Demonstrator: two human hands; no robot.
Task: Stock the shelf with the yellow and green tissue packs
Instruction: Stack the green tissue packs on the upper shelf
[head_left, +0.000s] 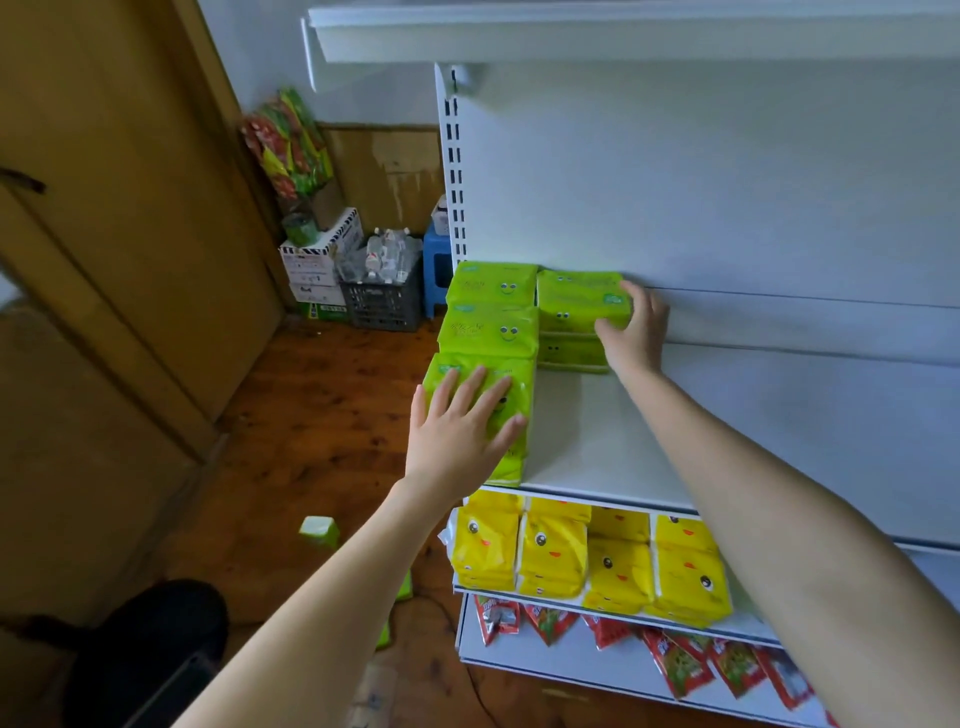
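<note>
Presses left hand (462, 426), fingers spread flat, on front green pack (511, 465), likely steadying the row; curls right hand (631, 332) round stacked pack (576, 296) at two o'clock, probably squaring it.

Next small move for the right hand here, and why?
Likely release the top green pack: the right hand grips its end, yet it already rests on the second stack. The left hand lies flat on the front green pack.

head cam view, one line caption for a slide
Left hand presses flat on the front green tissue pack; right hand grips a stacked green pack on the white shelf, yellow packs below.
</note>
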